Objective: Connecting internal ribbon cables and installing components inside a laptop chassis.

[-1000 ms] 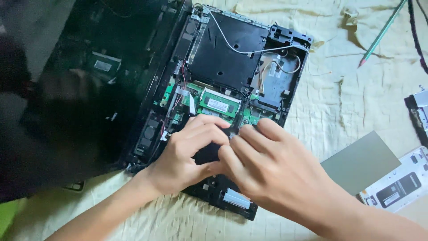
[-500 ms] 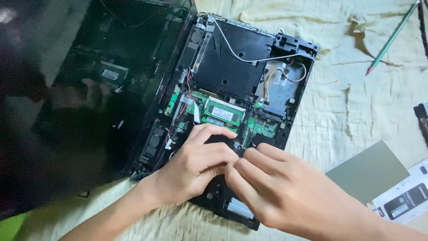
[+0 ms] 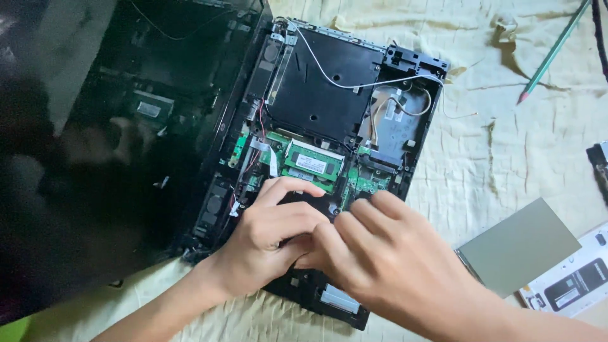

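An opened laptop base [image 3: 329, 82] lies on a pale cloth with its insides showing, among them a green memory module [image 3: 313, 166] and a white cable [image 3: 342, 83]. My left hand [image 3: 272, 234] is curled over a black part [image 3: 309, 200] in the lower middle of the base, its forefinger stretched along the part's top edge. My right hand [image 3: 386, 266] comes in from the right. Its fingers press on the same part and overlap my left knuckles. Most of the part is hidden under both hands.
The laptop's glossy black screen [image 3: 126, 158] lies flat to the left and reflects the scene. A grey rectangular plate [image 3: 519, 253] and a white printed card [image 3: 573, 285] lie at the lower right. A green pencil [image 3: 551, 54] rests at the upper right on the wrinkled cloth [image 3: 506, 145].
Both hands stay pressed on the black part. My right fingers have slid a little further over my left hand, and the view has shifted slightly.
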